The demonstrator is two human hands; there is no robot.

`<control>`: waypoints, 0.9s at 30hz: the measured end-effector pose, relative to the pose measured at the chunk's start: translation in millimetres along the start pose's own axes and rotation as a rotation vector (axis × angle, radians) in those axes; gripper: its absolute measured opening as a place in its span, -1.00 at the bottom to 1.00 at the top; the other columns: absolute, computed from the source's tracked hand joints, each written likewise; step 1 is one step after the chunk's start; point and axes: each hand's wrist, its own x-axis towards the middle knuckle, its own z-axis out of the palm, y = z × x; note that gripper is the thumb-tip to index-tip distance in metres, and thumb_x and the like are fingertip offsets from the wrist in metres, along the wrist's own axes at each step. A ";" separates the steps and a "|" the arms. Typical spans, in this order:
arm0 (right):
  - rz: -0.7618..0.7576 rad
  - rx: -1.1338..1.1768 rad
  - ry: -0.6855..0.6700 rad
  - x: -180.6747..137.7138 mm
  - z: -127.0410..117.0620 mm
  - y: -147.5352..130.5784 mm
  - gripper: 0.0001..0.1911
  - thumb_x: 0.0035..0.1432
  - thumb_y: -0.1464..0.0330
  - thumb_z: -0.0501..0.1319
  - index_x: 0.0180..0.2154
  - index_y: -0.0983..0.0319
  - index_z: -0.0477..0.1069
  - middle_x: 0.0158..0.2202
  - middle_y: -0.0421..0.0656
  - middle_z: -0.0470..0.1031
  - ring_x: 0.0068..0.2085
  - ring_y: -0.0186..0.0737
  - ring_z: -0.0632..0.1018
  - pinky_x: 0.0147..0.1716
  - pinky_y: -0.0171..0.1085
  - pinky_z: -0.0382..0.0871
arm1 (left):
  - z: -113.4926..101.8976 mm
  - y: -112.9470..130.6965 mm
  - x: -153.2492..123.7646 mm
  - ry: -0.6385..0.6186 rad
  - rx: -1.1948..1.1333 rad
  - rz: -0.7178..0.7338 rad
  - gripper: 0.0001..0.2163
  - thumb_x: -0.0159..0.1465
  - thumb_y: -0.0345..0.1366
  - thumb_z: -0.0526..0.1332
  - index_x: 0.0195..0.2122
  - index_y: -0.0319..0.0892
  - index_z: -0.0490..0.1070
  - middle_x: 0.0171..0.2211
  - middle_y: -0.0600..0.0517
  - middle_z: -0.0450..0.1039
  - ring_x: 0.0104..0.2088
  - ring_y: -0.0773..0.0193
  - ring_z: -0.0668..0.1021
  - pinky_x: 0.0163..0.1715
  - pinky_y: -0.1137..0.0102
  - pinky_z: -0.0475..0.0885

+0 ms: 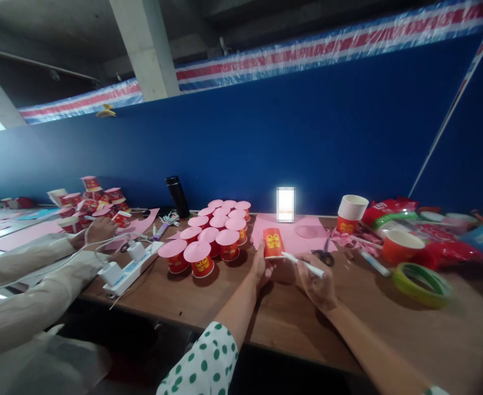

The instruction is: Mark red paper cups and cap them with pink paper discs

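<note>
My left hand (261, 265) is closed around a red paper cup (273, 244) with yellow characters, holding it a little above the table. In my right hand (317, 285) is a white marker pen (307, 264), its tip end at the lower right of the cup. Whether the tip touches the cup, I cannot tell. Behind the cup lie pink paper sheets (257, 225). Scissors with dark handles (325, 257) rest just beyond my right hand. To the left stand several red cups topped with pink paper discs (198, 252).
A power strip (130, 269) and black bottle (176, 197) stand leftward. A co-worker's hand (101, 229) is near more cups at far left. Rightward are stacked paper cups (351, 213), a red cup (402, 248), a yellow-green tape roll (422, 285) and another pen (375, 264).
</note>
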 end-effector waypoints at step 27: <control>-0.180 0.026 -0.113 0.7 4.1 -15.0 -0.87 0.13 0.47 0.16 -0.26 0.21 0.43 -0.35 -0.10 0.51 -0.31 -0.20 0.53 -0.29 -0.21 0.43 | 5.4 2.3 -5.0 0.058 0.038 -0.013 -0.62 0.24 -0.03 0.10 -0.21 -0.29 0.40 -0.35 -0.13 0.53 -0.30 0.14 0.59 -0.32 0.33 0.47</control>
